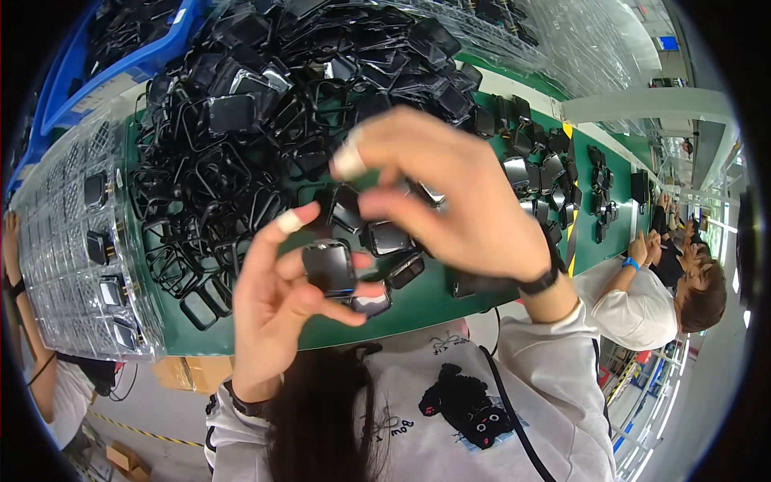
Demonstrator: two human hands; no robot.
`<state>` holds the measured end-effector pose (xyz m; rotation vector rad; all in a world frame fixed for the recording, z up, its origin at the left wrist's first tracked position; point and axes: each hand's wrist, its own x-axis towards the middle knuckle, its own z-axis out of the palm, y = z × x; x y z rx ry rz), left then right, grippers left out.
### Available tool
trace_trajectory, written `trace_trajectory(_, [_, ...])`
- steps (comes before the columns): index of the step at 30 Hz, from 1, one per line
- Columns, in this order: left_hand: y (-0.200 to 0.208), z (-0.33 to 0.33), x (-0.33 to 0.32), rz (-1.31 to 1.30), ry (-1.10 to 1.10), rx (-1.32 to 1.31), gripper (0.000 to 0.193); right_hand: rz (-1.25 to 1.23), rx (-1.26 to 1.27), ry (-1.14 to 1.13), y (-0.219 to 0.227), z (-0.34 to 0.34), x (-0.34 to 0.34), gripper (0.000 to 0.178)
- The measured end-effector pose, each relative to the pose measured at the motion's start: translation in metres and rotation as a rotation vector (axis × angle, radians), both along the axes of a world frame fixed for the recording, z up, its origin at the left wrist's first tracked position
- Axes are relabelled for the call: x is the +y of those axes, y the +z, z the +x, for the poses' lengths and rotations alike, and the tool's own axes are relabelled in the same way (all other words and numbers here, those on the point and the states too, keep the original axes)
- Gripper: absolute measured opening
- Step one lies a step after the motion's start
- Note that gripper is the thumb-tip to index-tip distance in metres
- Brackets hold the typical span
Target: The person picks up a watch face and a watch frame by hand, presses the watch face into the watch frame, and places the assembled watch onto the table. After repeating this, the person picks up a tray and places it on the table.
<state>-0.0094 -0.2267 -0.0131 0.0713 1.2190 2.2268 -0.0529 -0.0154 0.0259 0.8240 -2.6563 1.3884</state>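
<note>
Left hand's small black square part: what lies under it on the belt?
Under the black square part in the left hand: green belt and loose black parts; anything directly beneath is covered.

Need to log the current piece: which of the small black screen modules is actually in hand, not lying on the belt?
The black screen module pinched in the left hand, raised off the green belt; the others lie loose on it or in the heap.

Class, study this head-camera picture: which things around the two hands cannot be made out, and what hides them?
- Right hand: its fingertips are motion-blurred, so its grip is unclear.
- Square black screen part: its lower edge is covered by the left hand.
- Green belt: largely buried under the pile of black frames.
- Clear tray: bent at the fisheye rim.
</note>
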Motion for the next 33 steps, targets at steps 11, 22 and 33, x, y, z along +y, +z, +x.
trace_trajectory(11, [-0.011,-0.009,-0.016,-0.047,0.184,0.099,0.046,0.223,0.088,-0.112,-0.022,-0.036,-0.009,0.015])
trace_trajectory(22, [-0.004,-0.01,0.022,0.188,0.098,-0.032,0.044,0.062,0.332,-0.006,0.018,0.015,0.021,0.014])
trace_trajectory(33, [-0.006,-0.001,0.032,0.108,0.094,-0.079,0.041,-0.191,-0.002,-0.039,-0.006,0.038,0.022,0.022])
